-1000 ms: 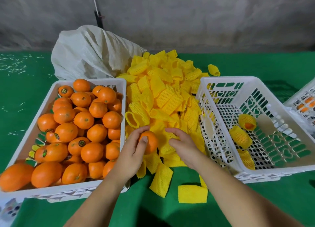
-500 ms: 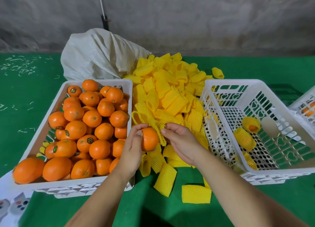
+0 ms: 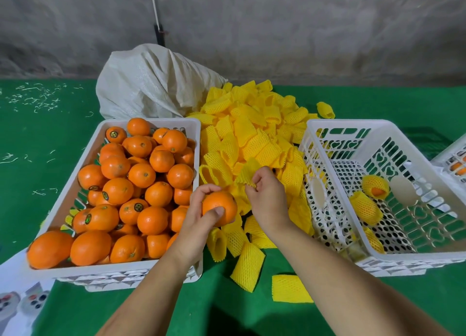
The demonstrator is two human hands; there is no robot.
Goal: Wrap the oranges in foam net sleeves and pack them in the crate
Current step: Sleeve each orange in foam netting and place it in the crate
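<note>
Both hands busy: L [image 3: 199, 214] orange [image 3: 219, 208], R [image 3: 267, 197] sleeve [image 3: 248, 175]

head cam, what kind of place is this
Probably a small fruit-packing spot: a crate of loose oranges, a heap of yellow foam net sleeves, and a white crate with a few wrapped oranges.

foam net sleeve [image 3: 248, 175] now off the pile, pinched in right hand [image 3: 267, 197] beside the orange [image 3: 219, 208]

No readable text — round stickers [image 3: 138, 206] on oranges [image 3: 141, 174] too small.
</note>
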